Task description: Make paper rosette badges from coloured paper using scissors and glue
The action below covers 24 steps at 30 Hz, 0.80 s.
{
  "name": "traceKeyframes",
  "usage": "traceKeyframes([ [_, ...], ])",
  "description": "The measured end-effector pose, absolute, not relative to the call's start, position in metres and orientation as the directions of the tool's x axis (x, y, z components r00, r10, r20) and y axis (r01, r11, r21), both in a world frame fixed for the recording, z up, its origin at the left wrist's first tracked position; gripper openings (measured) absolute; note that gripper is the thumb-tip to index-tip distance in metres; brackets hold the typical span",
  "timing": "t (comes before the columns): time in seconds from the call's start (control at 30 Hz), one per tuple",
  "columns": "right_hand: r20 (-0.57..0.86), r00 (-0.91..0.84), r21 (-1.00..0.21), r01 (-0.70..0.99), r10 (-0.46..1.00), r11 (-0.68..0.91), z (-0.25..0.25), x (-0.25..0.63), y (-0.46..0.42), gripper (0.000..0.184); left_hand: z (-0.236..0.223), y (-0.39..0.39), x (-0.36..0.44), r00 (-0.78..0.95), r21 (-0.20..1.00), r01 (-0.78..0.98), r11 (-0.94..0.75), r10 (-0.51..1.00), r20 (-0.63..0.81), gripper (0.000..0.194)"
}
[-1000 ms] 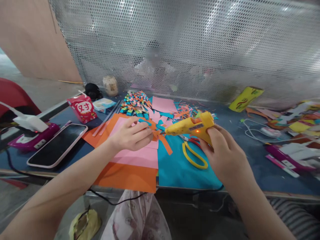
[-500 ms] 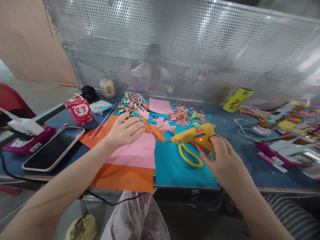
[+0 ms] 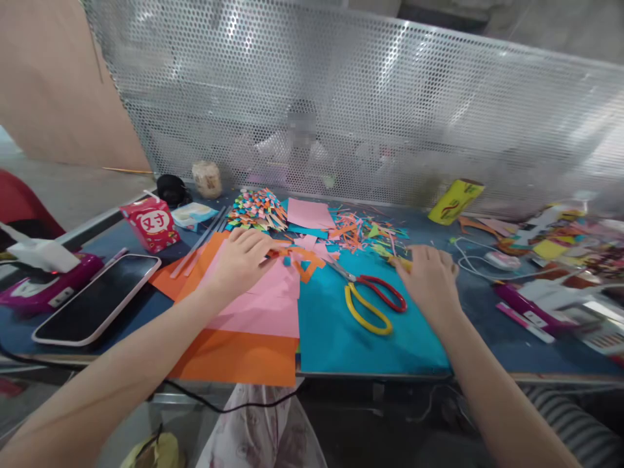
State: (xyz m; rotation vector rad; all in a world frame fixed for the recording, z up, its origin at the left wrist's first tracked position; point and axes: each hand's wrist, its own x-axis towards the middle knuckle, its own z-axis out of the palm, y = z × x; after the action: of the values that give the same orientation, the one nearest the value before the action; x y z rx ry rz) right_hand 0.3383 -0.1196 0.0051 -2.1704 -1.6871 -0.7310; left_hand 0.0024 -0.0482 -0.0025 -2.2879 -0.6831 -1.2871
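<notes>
My left hand point(image 3: 246, 260) is over the pink paper point(image 3: 263, 309), its fingers curled and close together. Small orange paper pieces point(image 3: 309, 263) lie by its fingertips; what the fingers pinch is hidden. On the right, my right hand point(image 3: 431, 279) is wrapped round a yellow glue gun point(image 3: 398, 262), low over the edge of the blue paper point(image 3: 331, 331). Most of the glue gun is behind the hand. Between my hands, scissors point(image 3: 351, 279) with one red and one yellow handle rest on the blue paper.
Folded paper bits point(image 3: 256, 209) and thin paper scraps point(image 3: 363, 227) lie at the back, below a perforated metal screen point(image 3: 195, 97). A phone point(image 3: 100, 299), a red snack packet point(image 3: 153, 224) and a power strip point(image 3: 58, 286) are at left. A yellow tube point(image 3: 453, 200) stands back right.
My right hand has moved right and slightly up with the glue gun, turning it so its nozzle no longer shows. The scissors are now uncovered. My left hand has shifted slightly left.
</notes>
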Motion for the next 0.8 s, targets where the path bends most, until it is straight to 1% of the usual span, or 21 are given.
traceKeyframes([
  [0.03,0.615,-0.067,0.146,0.989,0.786,-0.030,0.009,0.323,-0.123,0.022,-0.003,-0.048,0.004,0.380,0.020,0.607,-0.794,0.312,0.871,0.007],
  [0.07,0.653,-0.311,0.232,0.950,0.690,0.209,0.012,0.307,-0.127,0.019,-0.003,-0.049,0.006,0.302,0.165,0.600,-0.783,0.412,0.860,0.011],
  [0.1,0.678,-0.500,0.331,0.862,0.538,0.385,0.016,0.290,-0.131,0.018,-0.002,-0.050,0.008,0.222,0.299,0.579,-0.759,0.500,0.837,0.015],
  [0.13,0.670,-0.617,0.413,0.771,0.411,0.484,0.020,0.273,-0.134,0.020,-0.001,-0.051,0.010,0.154,0.409,0.549,-0.729,0.569,0.807,0.019],
  [0.17,0.661,-0.680,0.463,0.702,0.317,0.541,0.024,0.258,-0.136,0.023,0.001,-0.052,0.011,0.106,0.487,0.519,-0.703,0.618,0.779,0.022],
  [0.2,0.668,-0.694,0.477,0.676,0.268,0.561,0.028,0.244,-0.137,0.027,0.002,-0.053,0.012,0.077,0.531,0.497,-0.686,0.645,0.761,0.023],
  [0.23,0.691,-0.686,0.479,0.671,0.228,0.567,0.031,0.232,-0.136,0.030,0.003,-0.053,0.012,0.067,0.543,0.487,-0.684,0.649,0.758,0.023],
  [0.3,0.722,-0.658,0.464,0.690,0.215,0.555,0.034,0.217,-0.130,0.039,0.004,-0.054,0.011,0.092,0.486,0.496,-0.720,0.600,0.795,0.020],
  [0.4,0.746,-0.614,0.393,0.719,0.258,0.573,0.033,0.209,-0.116,0.053,0.003,-0.054,0.008,0.174,0.303,0.518,-0.800,0.446,0.878,0.015],
  [0.5,0.766,-0.576,0.299,0.714,0.287,0.633,0.029,0.210,-0.108,0.062,0.001,-0.054,0.005,0.303,0.092,0.521,-0.849,0.285,0.909,0.011],
  [0.6,0.775,-0.564,0.240,0.682,0.287,0.691,0.026,0.212,-0.107,0.066,0.002,-0.057,0.001,0.450,-0.165,0.510,-0.844,0.099,0.887,0.009],
  [0.63,0.780,-0.560,0.225,0.669,0.281,0.709,0.025,0.213,-0.108,0.066,0.003,-0.059,0.000,0.484,-0.233,0.507,-0.830,0.051,0.873,0.008],
  [0.7,0.794,-0.547,0.200,0.645,0.263,0.738,0.024,0.214,-0.110,0.066,0.006,-0.063,-0.001,0.521,-0.314,0.510,-0.801,-0.003,0.854,0.009],
  [0.8,0.800,-0.540,0.175,0.627,0.262,0.759,0.023,0.216,-0.112,0.064,0.010,-0.069,-0.002,0.527,-0.343,0.503,-0.793,-0.032,0.849,0.012],
])
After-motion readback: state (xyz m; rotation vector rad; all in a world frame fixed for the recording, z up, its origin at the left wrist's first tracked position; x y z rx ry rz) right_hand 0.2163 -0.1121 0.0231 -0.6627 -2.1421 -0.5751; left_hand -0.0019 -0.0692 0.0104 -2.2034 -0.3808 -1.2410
